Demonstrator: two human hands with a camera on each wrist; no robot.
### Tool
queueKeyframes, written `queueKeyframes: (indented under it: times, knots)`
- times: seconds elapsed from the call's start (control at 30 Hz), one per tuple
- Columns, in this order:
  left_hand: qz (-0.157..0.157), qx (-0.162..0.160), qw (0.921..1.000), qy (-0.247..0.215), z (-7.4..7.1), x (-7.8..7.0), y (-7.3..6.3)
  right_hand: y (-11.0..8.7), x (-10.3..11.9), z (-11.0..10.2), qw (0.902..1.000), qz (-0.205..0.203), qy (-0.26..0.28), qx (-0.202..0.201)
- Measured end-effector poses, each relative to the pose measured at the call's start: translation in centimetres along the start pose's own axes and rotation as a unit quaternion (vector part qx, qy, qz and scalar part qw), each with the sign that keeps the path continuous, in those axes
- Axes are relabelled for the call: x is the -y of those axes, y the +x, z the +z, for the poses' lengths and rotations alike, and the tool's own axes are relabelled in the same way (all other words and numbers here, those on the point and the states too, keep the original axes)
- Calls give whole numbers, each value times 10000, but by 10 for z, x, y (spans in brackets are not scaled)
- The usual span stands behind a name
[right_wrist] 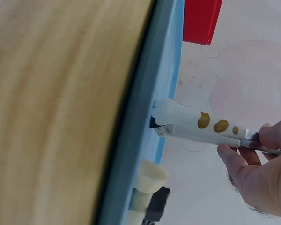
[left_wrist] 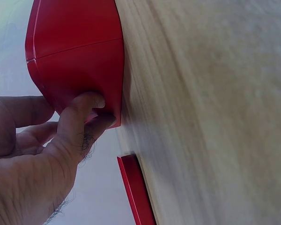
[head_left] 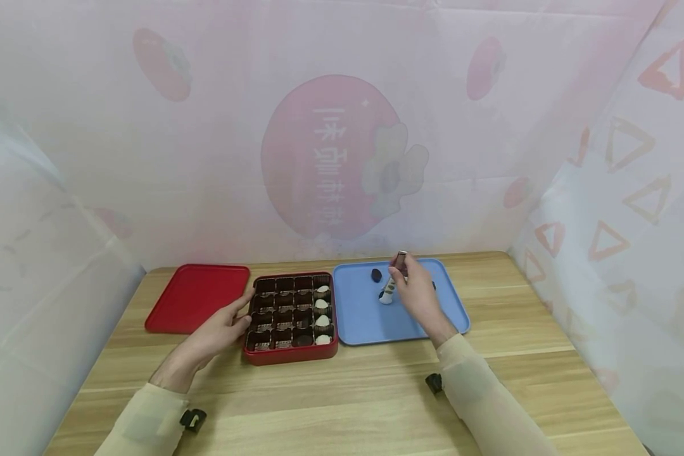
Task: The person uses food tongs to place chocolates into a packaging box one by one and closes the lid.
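Observation:
A pair of tongs (head_left: 389, 290) with white paw-shaped ends and brown spots is pinched in my right hand (head_left: 417, 292). Its tips reach down to the blue tray (head_left: 356, 320), with a dark piece (right_wrist: 153, 123) at them; whether they grip it is unclear. Another dark chocolate (head_left: 376, 275) lies just left of the tongs. My left hand (head_left: 221, 328) rests its fingertips against the left wall of a red box (head_left: 291, 356). Inside is a compartmented dark insert, with white chocolates (head_left: 322, 321) down the right column and a dark chocolate (head_left: 303, 341) in the front row.
A red lid (head_left: 202, 294) lies flat left of the box. Pale pieces (right_wrist: 150, 177) and a dark piece show on the tray in the right wrist view; my right hand hides most of them in the head view. A printed curtain closes the table's back and sides.

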State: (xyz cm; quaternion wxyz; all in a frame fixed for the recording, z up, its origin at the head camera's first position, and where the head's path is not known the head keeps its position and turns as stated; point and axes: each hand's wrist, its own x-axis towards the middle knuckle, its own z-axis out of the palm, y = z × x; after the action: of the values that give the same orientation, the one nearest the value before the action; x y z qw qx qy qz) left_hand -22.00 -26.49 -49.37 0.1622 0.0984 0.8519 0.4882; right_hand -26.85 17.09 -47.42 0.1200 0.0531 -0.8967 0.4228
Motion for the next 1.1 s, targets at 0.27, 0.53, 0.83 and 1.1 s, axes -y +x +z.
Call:
queueKeyframes:
  times: [0.27,0.53,0.83,1.1]
  knots:
    - [-31,-6,10000,15,-1,0,0,0,6,4,9998,22,-165,111]
    - [-45,5,10000,11,-1,0,0,-3,6,5,10000,-56,71,-32]
    - [-18,3,10000,15,0,0,0,-6,16,7,9990,-127,416,-98]
    - [-66,10,10000,13,-1,0,0,-10,40,11,9967,-192,782,-118]
